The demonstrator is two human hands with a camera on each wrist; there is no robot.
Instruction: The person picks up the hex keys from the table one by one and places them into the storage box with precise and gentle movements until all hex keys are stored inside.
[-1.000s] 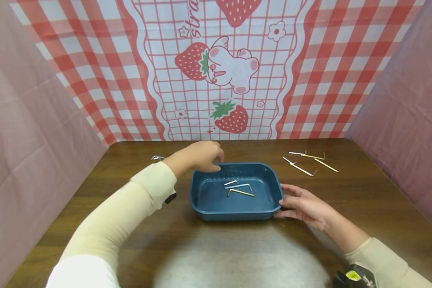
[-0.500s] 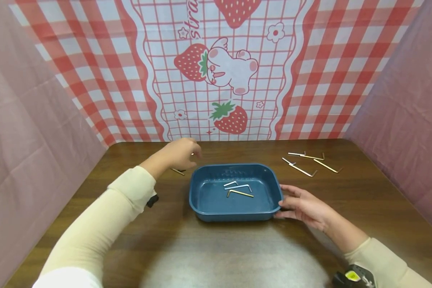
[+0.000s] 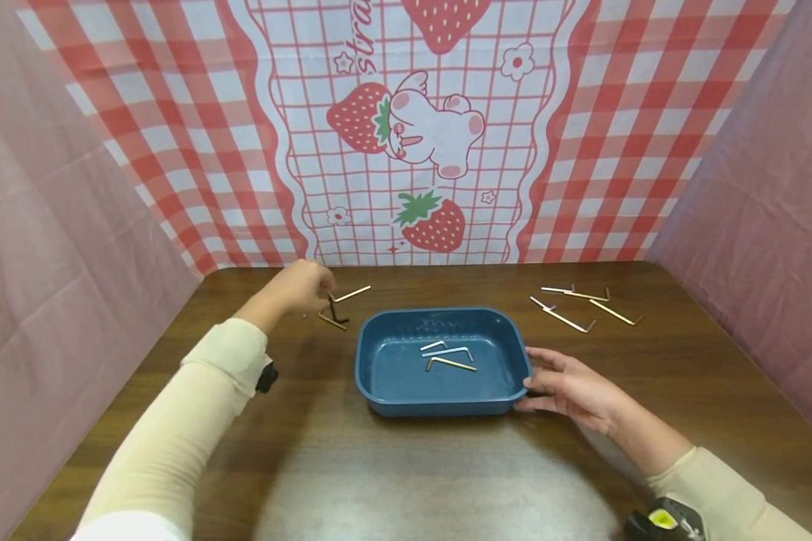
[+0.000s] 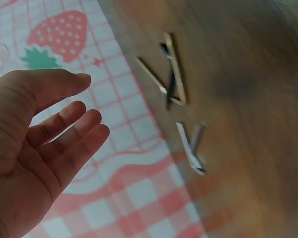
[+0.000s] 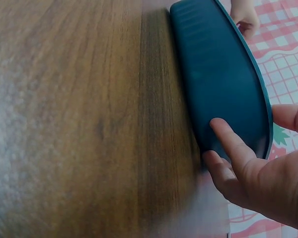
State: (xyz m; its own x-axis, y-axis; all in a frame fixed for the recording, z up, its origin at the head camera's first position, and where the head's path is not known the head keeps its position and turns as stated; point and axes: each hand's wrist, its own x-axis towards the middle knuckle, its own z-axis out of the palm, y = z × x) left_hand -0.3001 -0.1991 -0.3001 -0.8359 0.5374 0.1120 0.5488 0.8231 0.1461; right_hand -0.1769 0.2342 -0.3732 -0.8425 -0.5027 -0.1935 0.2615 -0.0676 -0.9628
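Observation:
My left hand (image 3: 302,287) hovers over the back left of the table beside several L-shaped hex keys. Among them are a black hex key (image 3: 336,309), a brass one (image 3: 331,321) and a lighter one (image 3: 353,294). In the left wrist view the left hand (image 4: 44,134) holds nothing, its fingers relaxed and thumb apart; two silvery hex keys (image 4: 189,148) lie lower down, blurred. Fairly straight fingers of my right hand (image 3: 575,391) touch the right end of a blue tray (image 3: 440,408). Inside lie silver hex keys (image 3: 448,351) and a brass hex key (image 3: 453,364).
At the back right of the wooden table (image 3: 406,473) lies another group of hex keys (image 3: 568,319), silver and brass. A red-and-white checked cloth (image 3: 595,150) with strawberries hangs behind, and pink cloth (image 3: 751,188) hangs at both sides.
My left hand has moved left from above the tray's back rim to the left group of hex keys, uncovering several of them. The right hand and the tray have stayed in place.

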